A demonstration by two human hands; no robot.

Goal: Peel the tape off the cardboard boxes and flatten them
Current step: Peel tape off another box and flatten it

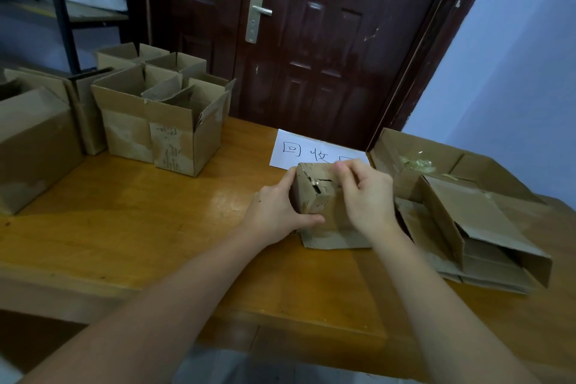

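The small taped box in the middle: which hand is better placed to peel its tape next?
The right hand: its fingers already pinch at the top seam of the small box. The left hand grips the box's side and steadies it on the table.

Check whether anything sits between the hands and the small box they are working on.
Nothing visible does. The left hand grips the small box on its left side, and the right hand pinches at its top edge, both in direct contact.
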